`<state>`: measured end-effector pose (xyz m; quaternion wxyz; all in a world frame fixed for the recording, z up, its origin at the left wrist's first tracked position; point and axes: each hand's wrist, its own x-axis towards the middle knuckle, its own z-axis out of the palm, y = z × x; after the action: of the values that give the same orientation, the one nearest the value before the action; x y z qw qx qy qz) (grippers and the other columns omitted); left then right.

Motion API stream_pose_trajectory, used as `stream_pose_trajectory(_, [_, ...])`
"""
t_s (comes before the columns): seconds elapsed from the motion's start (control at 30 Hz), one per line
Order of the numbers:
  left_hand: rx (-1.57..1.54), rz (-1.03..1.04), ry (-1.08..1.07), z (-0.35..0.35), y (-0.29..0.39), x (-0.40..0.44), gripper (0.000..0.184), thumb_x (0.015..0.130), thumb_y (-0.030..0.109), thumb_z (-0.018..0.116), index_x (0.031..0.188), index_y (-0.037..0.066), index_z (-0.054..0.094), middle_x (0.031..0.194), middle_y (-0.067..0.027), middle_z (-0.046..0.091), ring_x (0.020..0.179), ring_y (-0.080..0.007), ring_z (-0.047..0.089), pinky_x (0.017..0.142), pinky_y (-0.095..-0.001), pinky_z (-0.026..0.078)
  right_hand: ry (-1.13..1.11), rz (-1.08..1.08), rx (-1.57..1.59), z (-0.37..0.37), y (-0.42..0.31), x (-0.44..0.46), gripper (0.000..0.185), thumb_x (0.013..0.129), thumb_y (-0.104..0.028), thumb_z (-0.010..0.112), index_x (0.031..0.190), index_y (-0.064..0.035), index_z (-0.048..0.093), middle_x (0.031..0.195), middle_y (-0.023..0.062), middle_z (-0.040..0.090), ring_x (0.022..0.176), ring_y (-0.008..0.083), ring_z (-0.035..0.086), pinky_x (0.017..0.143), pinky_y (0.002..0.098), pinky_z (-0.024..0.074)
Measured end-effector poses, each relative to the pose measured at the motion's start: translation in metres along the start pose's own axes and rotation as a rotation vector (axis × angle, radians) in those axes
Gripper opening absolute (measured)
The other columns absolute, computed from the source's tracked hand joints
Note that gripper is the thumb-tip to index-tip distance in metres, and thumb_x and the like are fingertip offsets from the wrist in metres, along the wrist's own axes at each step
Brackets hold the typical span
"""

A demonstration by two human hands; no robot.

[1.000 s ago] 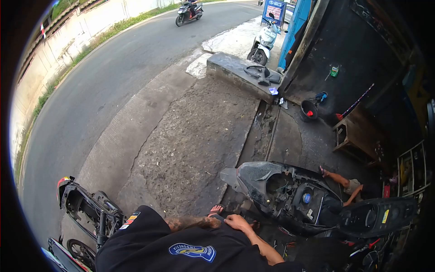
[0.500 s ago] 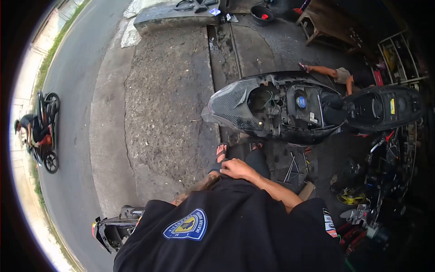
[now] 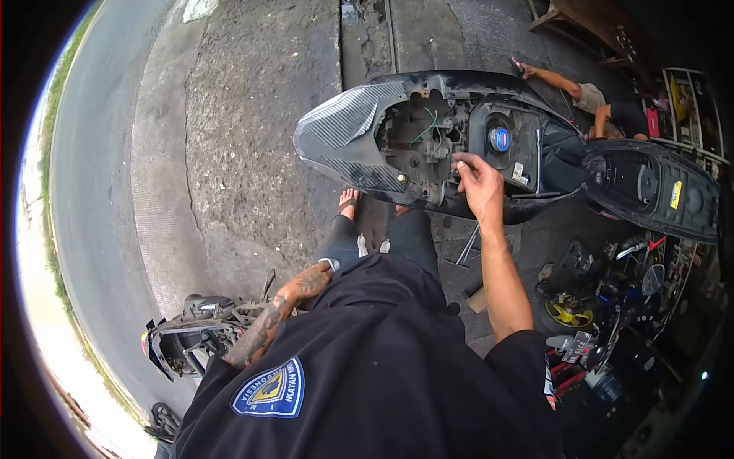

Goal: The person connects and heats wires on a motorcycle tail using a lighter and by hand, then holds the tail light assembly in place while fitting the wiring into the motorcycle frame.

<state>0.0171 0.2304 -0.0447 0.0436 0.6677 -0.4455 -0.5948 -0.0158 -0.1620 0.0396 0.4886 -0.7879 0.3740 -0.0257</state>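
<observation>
My right hand (image 3: pixel 482 187) is over the near side of a partly stripped scooter (image 3: pixel 344 126), by its open rear frame. Its fingers are bent and a little apart, with nothing visible in them. Close to the fingertips are the blue fuel cap (image 3: pixel 500 139) and green wires (image 3: pixel 425 128). The scooter's seat (image 3: pixel 665 187) is tipped back, its underside showing. My tattooed left hand (image 3: pixel 312 281) rests low at my left hip, against a bit of white cloth (image 3: pixel 333 264) at my dark trousers. Its fingertips are hidden.
Another stripped scooter (image 3: pixel 187 336) stands at my left, beside the road. Tools (image 3: pixel 468 249) lie on the ground near my legs. A motorbike with a yellow wheel (image 3: pixel 569 314) stands at the right. Beyond the scooter, another person (image 3: pixel 592 99) sits near a wooden bench (image 3: pixel 585 19).
My right hand has left my waist and reached out over the scooter. My left hand has shifted to my left hip. The scooter appears nearer, and the passing motorcyclist is out of view.
</observation>
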Motion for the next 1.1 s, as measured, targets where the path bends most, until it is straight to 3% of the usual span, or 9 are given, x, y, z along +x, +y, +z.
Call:
stream_pose_trajectory(0.03, [-0.014, -0.016, -0.003, -0.009, 0.024, -0.005, 0.032, 0.098, 0.018, 0.041, 0.112, 0.004, 0.066, 0.115, -0.0157, 0.067, 0.12, -0.0286, 0.055, 0.096, -0.0378, 0.046, -0.021, 0.002, 0.005, 0.002, 0.003, 0.013, 0.021, 0.092, -0.01, 0.059, 0.108, -0.0012, 0.069, 0.083, 0.0057, 0.071, 0.055, 0.0059, 0.053, 0.053, 0.0216, 0.0438])
stream_pose_trajectory(0.1, [-0.496, -0.393, 0.351, -0.048, 0.079, -0.025, 0.032, 0.098, 0.022, 0.044, 0.107, 0.002, 0.067, 0.104, -0.0193, 0.069, 0.106, -0.0305, 0.064, 0.088, -0.0383, 0.049, 0.047, -0.035, -0.008, 0.005, 0.007, 0.038, 0.021, 0.09, -0.016, 0.063, 0.104, -0.004, 0.07, 0.068, 0.0069, 0.067, 0.051, 0.0104, 0.057, 0.052, 0.0268, 0.0454])
stream_pose_trajectory(0.17, [-0.431, -0.389, 0.418, -0.065, 0.102, -0.03, 0.033, 0.099, 0.025, 0.046, 0.105, 0.001, 0.067, 0.101, -0.0217, 0.069, 0.091, -0.0316, 0.069, 0.079, -0.0393, 0.051, 0.039, -0.038, 0.004, 0.006, 0.01, 0.06, 0.02, 0.089, -0.017, 0.063, 0.102, -0.004, 0.071, 0.066, 0.0091, 0.067, 0.055, 0.0123, 0.062, 0.054, 0.028, 0.0466])
stream_pose_trajectory(0.3, [-0.855, -0.328, 0.935, -0.132, 0.176, -0.025, 0.023, 0.095, 0.017, 0.056, 0.107, 0.002, 0.068, 0.083, -0.0117, 0.068, 0.064, -0.0164, 0.063, 0.061, -0.031, 0.05, -0.021, -0.062, 0.044, 0.014, 0.002, 0.087, 0.026, 0.087, -0.026, 0.068, 0.098, -0.0031, 0.072, 0.073, 0.0125, 0.071, 0.068, 0.0197, 0.07, 0.063, 0.0299, 0.0508])
stream_pose_trajectory(0.43, [-0.789, -0.231, 1.203, -0.177, 0.211, 0.029, 0.023, 0.097, 0.016, 0.055, 0.113, 0.001, 0.065, 0.079, -0.0045, 0.062, 0.065, -0.0087, 0.054, 0.059, -0.0239, 0.045, -0.104, -0.158, 0.019, 0.031, 0.007, 0.107, 0.027, 0.085, -0.027, 0.071, 0.097, -0.0034, 0.072, 0.073, 0.0143, 0.07, 0.067, 0.0251, 0.07, 0.062, 0.034, 0.0506])
stream_pose_trajectory(0.7, [-0.448, -0.303, 1.313, -0.201, 0.217, 0.072, 0.026, 0.09, 0.01, 0.061, 0.115, 0.004, 0.063, 0.096, -0.0125, 0.067, 0.065, -0.0224, 0.059, 0.065, -0.032, 0.049, 0.113, -0.373, 0.305, 0.017, 0.002, 0.073, 0.008, 0.086, -0.007, 0.069, 0.09, -0.001, 0.071, 0.087, 0.0073, 0.07, 0.071, 0.0135, 0.065, 0.059, 0.0251, 0.0478])
stream_pose_trajectory(0.77, [-0.425, -0.271, 1.287, -0.209, 0.214, 0.071, 0.028, 0.091, 0.011, 0.061, 0.118, 0.005, 0.061, 0.101, -0.0136, 0.067, 0.073, -0.0255, 0.064, 0.067, -0.0338, 0.05, -0.291, -0.255, 0.392, 0.009, -0.006, 0.058, 0.012, 0.085, -0.007, 0.07, 0.095, -0.0005, 0.069, 0.086, 0.0077, 0.069, 0.075, 0.0139, 0.066, 0.06, 0.0264, 0.0491])
stream_pose_trajectory(0.87, [-0.337, -0.245, 1.16, -0.217, 0.205, 0.065, 0.025, 0.092, 0.011, 0.06, 0.116, 0.005, 0.058, 0.102, -0.0139, 0.067, 0.091, -0.0309, 0.068, 0.072, -0.0374, 0.053, -0.413, -0.433, 0.314, 0.014, -0.006, 0.045, 0.015, 0.085, -0.008, 0.071, 0.098, -0.0004, 0.068, 0.088, 0.0088, 0.069, 0.075, 0.0141, 0.066, 0.06, 0.0261, 0.0495])
stream_pose_trajectory(1.1, [-0.083, 0.027, 0.901, -0.224, 0.157, 0.048, 0.018, 0.087, 0.008, 0.064, 0.104, 0.007, 0.06, 0.093, -0.0081, 0.065, 0.083, -0.0283, 0.067, 0.066, -0.0364, 0.053, -0.604, 0.047, 0.473, 0.022, -0.001, 0.038, 0.015, 0.085, -0.009, 0.072, 0.096, 0.0016, 0.067, 0.087, 0.0084, 0.071, 0.076, 0.0101, 0.066, 0.064, 0.0251, 0.0505])
